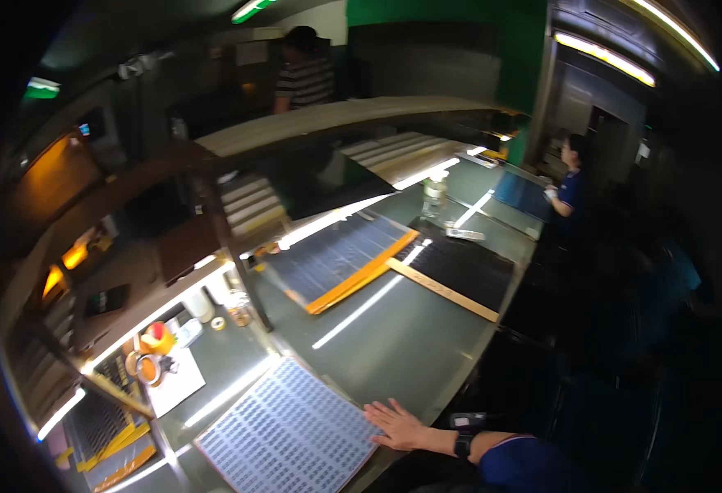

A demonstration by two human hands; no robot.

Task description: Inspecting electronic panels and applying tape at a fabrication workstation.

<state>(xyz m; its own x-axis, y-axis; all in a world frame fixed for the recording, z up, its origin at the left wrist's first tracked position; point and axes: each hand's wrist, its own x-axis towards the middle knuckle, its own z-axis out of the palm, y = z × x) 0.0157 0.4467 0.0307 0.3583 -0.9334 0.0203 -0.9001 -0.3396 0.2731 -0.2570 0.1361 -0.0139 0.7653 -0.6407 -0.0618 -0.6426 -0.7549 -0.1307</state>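
My right hand [397, 426] reaches in from the lower right. Its fingers are stretched out and lie flat at the right edge of a pale bluish sheet [287, 427]. Rows of small dark marks cover the sheet, which lies on the grey-green worktop at the near edge. A dark band is round my right wrist. My left hand is out of view.
Dark panels, one with an orange edge [336, 263] and one with a wooden strip [443, 287], lie farther along the worktop [369, 324]. A clear bottle [434, 195] stands beyond them. Cups, tape and a white paper [182, 384] lie left. Two people [573, 181] are farther off.
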